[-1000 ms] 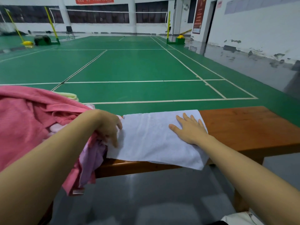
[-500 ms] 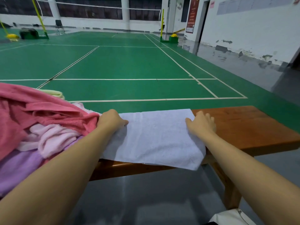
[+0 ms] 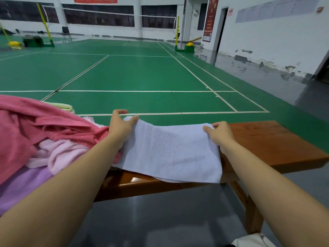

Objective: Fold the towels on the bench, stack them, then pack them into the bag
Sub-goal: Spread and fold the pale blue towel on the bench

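Two hands pinch the far corners of the pale white terry towel (image 3: pixel 170 150): the left hand (image 3: pixel 120 126) at its far-left corner, the right hand (image 3: pixel 219 133) at its far-right. Its long axis runs left to right across the brown wooden bench (image 3: pixel 277 145), near edge draping over the front. Folding likely means drawing the far edge nearward. A heap of pink and lilac towels (image 3: pixel 44 139) lies just left.
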Demonstrator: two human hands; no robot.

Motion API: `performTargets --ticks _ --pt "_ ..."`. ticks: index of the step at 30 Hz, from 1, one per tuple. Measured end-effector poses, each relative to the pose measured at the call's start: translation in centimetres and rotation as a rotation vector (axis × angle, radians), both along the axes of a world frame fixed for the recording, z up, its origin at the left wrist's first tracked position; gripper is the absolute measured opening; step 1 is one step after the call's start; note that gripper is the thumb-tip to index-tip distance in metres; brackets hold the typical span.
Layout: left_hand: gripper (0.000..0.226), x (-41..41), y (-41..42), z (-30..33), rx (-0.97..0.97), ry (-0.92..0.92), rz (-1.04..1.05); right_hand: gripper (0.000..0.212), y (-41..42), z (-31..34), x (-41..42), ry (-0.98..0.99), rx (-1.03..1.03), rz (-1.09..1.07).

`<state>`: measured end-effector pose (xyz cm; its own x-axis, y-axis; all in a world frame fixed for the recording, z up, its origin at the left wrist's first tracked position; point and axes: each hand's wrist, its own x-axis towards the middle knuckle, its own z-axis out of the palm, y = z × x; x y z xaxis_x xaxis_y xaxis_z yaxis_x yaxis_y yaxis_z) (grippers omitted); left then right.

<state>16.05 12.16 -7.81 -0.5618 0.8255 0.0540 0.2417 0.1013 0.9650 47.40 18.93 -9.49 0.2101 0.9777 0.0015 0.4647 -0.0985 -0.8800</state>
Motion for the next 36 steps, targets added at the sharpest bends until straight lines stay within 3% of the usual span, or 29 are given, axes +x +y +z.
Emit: performTargets --ticks 4,10,15,20,24,26,29,32,36 --pt "0.029 -0.7 -0.4 0.8 0.099 0.064 -0.035 0.031 -0.6 1.1 0.0 0.266 0.166 -0.053" --pt "0.011 -0.8 -0.7 3.8 0.341 0.057 -0.016 0.017 -0.8 4.2 -0.2 0.444 0.379 0.001" --pt "0.016 -1.0 -0.5 6.4 0.487 0.123 -0.051 0.040 -0.5 6.7 0.3 0.256 0.583 0.103" --pt "0.031 -0.6 -0.8 7.5 0.484 0.217 -0.152 0.059 -1.2 7.9 0.6 0.160 0.618 0.184" --pt "0.042 -1.3 -0.7 6.8 0.362 0.348 -0.236 0.058 -0.8 7.8 1.5 0.086 0.564 0.191" --pt "0.048 -1.4 -0.7 6.0 0.188 0.323 -0.262 0.063 -0.1 6.9 2.2 0.030 0.413 0.222" --pt "0.054 -0.6 -1.1 3.5 -0.164 0.335 -0.342 0.071 0.2 4.4 2.8 -0.237 0.099 0.282" --pt "0.057 0.1 -1.2 0.3 -0.320 0.545 -0.379 0.077 0.2 1.1 3.1 -0.451 -0.072 0.350" --pt "0.065 0.2 -1.1 -1.1 -0.469 0.847 -0.292 0.072 0.7 0.0 3.3 -0.646 -0.018 0.251"
